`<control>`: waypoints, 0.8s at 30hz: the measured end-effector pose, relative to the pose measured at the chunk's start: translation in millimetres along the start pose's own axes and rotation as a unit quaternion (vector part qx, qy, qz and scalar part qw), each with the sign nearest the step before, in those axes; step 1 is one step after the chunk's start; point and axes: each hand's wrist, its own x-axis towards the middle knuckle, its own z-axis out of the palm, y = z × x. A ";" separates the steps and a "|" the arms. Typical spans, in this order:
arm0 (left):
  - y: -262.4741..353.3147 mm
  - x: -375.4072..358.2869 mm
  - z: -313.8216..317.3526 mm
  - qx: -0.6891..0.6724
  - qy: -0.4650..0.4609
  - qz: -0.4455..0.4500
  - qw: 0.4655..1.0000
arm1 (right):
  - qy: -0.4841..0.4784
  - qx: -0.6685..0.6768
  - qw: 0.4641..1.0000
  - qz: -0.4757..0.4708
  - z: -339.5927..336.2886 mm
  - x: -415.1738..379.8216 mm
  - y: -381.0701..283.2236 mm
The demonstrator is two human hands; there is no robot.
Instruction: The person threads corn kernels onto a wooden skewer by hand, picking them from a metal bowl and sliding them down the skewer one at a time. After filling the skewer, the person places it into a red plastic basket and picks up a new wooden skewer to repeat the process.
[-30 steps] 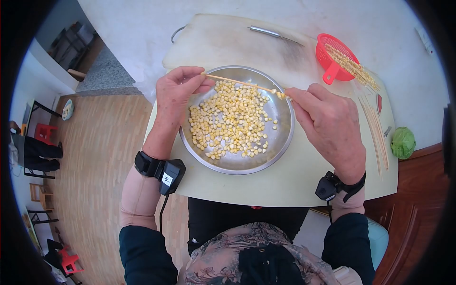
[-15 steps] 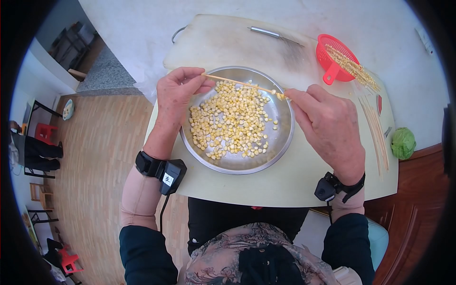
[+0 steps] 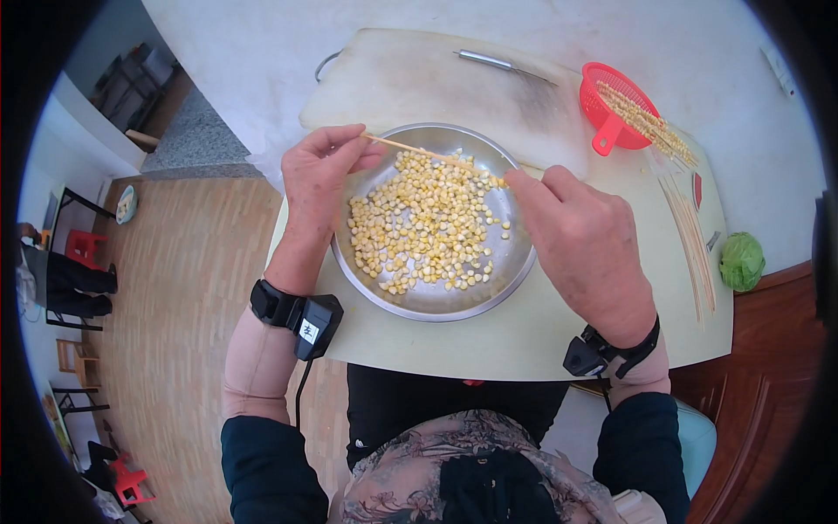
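My left hand (image 3: pixel 327 166) pinches one end of a thin wooden skewer (image 3: pixel 406 147) between thumb and fingers. The skewer slants across the upper part of a round steel pan (image 3: pixel 436 310). Around its other end my right hand (image 3: pixel 580 231) is closed, with a few corn kernels by the fingertips. How those kernels sit on the skewer is partly hidden by the fingers. Loose pale-yellow corn kernels (image 3: pixel 419 218) cover much of the pan's floor below both hands.
Behind the pan lies a white cutting board (image 3: pixel 384 79) with a metal-handled tool (image 3: pixel 485 59) on it. A red strainer (image 3: pixel 592 109) holds skewers of kernels (image 3: pixel 642 118). Bare skewers (image 3: pixel 690 240) and a green cabbage (image 3: pixel 741 261) are at the right.
My right hand has moved left along the skewer, and the kernels near its fingertips are now less visible. My left hand has shifted slightly left with its end of the skewer.
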 end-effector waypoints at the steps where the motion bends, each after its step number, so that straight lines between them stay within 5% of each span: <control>1: 0.4 0.4 -0.2 0.000 0.000 0.001 1.000 | 0.003 -0.001 1.000 -0.004 1.4 -0.4 -1.2; 19: 5.4 0.5 2.2 -0.024 -0.016 0.004 1.000 | 0.032 0.038 0.999 0.008 6.7 0.8 5.1; 24: 5.8 2.6 -5.9 -0.024 -0.092 0.006 0.995 | 0.055 0.056 0.996 0.049 -10.5 -1.0 19.1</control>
